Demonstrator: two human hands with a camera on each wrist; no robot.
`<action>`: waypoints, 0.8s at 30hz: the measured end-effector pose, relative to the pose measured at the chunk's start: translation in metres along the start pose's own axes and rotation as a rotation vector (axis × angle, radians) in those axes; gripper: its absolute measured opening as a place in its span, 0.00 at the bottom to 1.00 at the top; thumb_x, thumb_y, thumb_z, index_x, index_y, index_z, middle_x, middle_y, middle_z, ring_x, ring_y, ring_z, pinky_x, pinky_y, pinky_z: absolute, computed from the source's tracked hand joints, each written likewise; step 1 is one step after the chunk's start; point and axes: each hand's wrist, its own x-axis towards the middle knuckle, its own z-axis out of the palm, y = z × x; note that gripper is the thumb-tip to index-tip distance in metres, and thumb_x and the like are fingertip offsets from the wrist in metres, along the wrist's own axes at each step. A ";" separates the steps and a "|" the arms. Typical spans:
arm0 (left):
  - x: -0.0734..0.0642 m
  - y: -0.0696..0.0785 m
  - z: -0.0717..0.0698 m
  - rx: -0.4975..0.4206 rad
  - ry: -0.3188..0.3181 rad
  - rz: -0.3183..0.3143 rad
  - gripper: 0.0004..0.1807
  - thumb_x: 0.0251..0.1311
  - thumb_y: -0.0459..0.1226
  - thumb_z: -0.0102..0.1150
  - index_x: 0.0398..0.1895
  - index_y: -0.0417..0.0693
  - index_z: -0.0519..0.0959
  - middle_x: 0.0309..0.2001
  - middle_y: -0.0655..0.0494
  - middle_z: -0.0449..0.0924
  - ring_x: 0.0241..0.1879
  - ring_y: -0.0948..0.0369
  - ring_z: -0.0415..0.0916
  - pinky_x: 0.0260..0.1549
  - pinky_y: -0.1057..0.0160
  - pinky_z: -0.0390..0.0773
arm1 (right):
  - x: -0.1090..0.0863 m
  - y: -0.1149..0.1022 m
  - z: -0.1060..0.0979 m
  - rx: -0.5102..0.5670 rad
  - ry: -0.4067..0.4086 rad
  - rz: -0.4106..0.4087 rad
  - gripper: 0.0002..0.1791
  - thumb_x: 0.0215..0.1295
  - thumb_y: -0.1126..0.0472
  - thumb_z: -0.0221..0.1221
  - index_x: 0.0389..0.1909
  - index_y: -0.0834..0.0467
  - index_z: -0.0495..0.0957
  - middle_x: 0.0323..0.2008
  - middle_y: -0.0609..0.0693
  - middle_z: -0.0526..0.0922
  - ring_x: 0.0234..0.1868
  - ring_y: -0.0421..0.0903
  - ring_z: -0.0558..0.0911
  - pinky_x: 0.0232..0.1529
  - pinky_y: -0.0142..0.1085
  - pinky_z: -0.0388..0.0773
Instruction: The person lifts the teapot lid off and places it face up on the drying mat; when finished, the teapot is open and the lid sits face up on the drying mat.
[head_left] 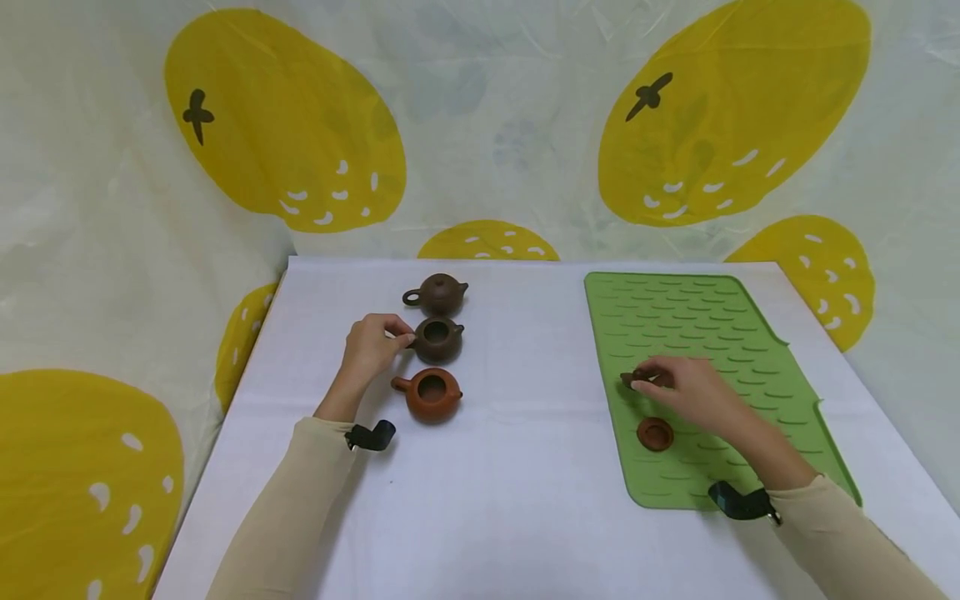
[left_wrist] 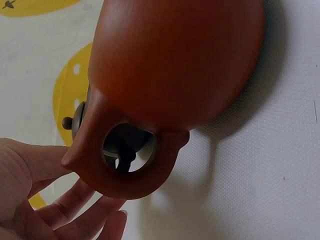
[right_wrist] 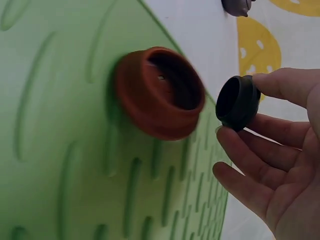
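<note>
My left hand [head_left: 375, 346] pinches the handle of a dark brown teapot [head_left: 438, 354], whose top opening is uncovered. This teapot stands in the middle of a column of three. In the left wrist view the reddish-brown teapot [left_wrist: 180, 60] fills the foreground and hides most of that grip. Over the green mat [head_left: 705, 317], my right hand [head_left: 693, 392] holds a small dark teapot lid [right_wrist: 245, 102] between thumb and fingertips, its hollow side facing the right wrist camera. Just nearer on the mat lies a reddish-brown lid [head_left: 656, 434], hollow side up.
Behind the held teapot stands another dark brown teapot [head_left: 441, 293] with its lid on. The reddish-brown one in front has an uncovered opening. A white cloth [head_left: 525, 467] covers the table, and a curtain with yellow fruit prints [head_left: 502, 125] hangs along the back and sides.
</note>
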 end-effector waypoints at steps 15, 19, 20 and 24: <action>-0.001 0.001 0.002 0.005 -0.003 -0.002 0.05 0.63 0.39 0.68 0.38 0.50 0.89 0.39 0.49 0.90 0.38 0.52 0.80 0.32 0.63 0.69 | -0.007 0.011 0.013 0.003 -0.041 0.040 0.19 0.72 0.50 0.61 0.52 0.61 0.83 0.44 0.54 0.90 0.46 0.51 0.88 0.46 0.48 0.83; -0.001 0.001 0.002 0.008 -0.001 -0.004 0.05 0.63 0.39 0.68 0.38 0.50 0.89 0.38 0.49 0.90 0.39 0.52 0.81 0.33 0.63 0.69 | -0.006 0.014 0.014 0.003 -0.035 0.042 0.19 0.73 0.49 0.60 0.52 0.60 0.84 0.45 0.54 0.90 0.46 0.51 0.88 0.44 0.46 0.83; -0.001 0.001 0.002 0.010 -0.001 -0.004 0.05 0.63 0.40 0.68 0.38 0.50 0.89 0.38 0.50 0.90 0.39 0.52 0.81 0.33 0.63 0.69 | -0.006 0.014 0.013 0.003 -0.035 0.044 0.19 0.73 0.49 0.60 0.52 0.60 0.84 0.45 0.54 0.90 0.46 0.51 0.88 0.44 0.46 0.83; -0.001 0.001 0.002 0.013 0.000 -0.004 0.05 0.63 0.40 0.68 0.37 0.50 0.89 0.38 0.50 0.90 0.39 0.52 0.81 0.33 0.63 0.70 | -0.002 0.014 0.012 -0.003 -0.023 0.052 0.20 0.74 0.49 0.58 0.53 0.61 0.84 0.46 0.56 0.90 0.45 0.53 0.88 0.44 0.49 0.83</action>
